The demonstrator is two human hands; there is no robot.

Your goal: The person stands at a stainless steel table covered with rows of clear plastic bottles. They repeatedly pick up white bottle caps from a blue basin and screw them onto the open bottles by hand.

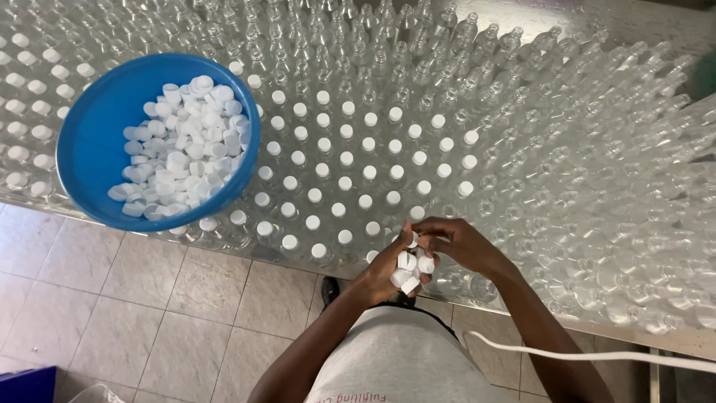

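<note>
My left hand (pixel 384 269) is cupped around several white plastic caps (pixel 409 270), held just in front of the table's near edge. My right hand (pixel 462 242) reaches into that handful, its fingertips pinching one white cap (pixel 413 239). Both hands hover over the front row of clear plastic bottles (pixel 522 172) that fill the table. The bottles in the middle and left wear white caps (pixel 344 159); those to the right and at the back stand open.
A blue bowl (pixel 93 142) full of loose white caps (pixel 183 145) rests on the capped bottles at the left. Beige floor tiles (pixel 149 313) lie below the table edge. A white cable (pixel 597 357) runs past my right arm. A blue crate corner (pixel 26 384) sits bottom left.
</note>
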